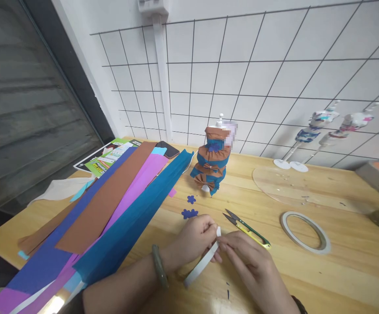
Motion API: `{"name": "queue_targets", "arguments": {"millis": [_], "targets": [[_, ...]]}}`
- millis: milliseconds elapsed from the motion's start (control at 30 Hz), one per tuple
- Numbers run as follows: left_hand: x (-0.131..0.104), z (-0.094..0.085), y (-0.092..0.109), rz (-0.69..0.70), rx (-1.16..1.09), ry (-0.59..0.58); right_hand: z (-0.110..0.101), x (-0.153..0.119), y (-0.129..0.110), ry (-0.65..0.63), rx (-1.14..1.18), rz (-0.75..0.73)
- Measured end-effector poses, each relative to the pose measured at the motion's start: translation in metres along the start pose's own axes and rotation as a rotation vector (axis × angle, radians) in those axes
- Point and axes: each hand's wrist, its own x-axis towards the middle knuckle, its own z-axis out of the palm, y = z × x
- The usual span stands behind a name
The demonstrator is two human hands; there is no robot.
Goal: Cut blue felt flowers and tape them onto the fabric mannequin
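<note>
My left hand is closed around a roll of white tape, seen nearly edge-on. The fingers of my right hand pinch together at the tape's upper end, close against the left fingers. Just beyond the hands lie dark blue paper flowers. Yellow-and-green thread snips rest beside my right hand with their blades pointing away. Further back stands a small dress form wrapped in brown and teal crepe paper, with bows and a blue flower on its front.
Long crepe paper sheets in brown, blue, purple and teal spread over the left side. Behind them is a phone. A second tape roll and a clear round plate lie to the right. Two decorated stands stand against the gridded wall.
</note>
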Motion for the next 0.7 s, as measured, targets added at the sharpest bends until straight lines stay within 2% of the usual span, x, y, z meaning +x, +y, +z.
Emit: {"name": "queue_targets", "arguments": {"millis": [100,233,400,567,700], "targets": [[0.0005,0.0,-0.0004,-0.019,0.03,0.013,-0.0002,0.0001,-0.001,0.034,0.045,-0.004],[0.0029,-0.0022,-0.0023,-0.063,0.03,0.0,-0.0003,0.0009,-0.0019,0.012,0.115,-0.014],[0.0043,-0.0044,-0.004,-0.072,0.002,0.017,0.0013,0.0005,-0.0009,0.01,0.084,-0.03],[0.0039,-0.0039,-0.0017,-0.084,-0.087,-0.001,0.0027,-0.0016,0.0025,0.003,0.05,-0.003],[0.0035,-0.0058,0.0021,-0.096,-0.236,-0.083,0.0019,-0.0018,0.0072,0.036,0.025,0.058]]}}
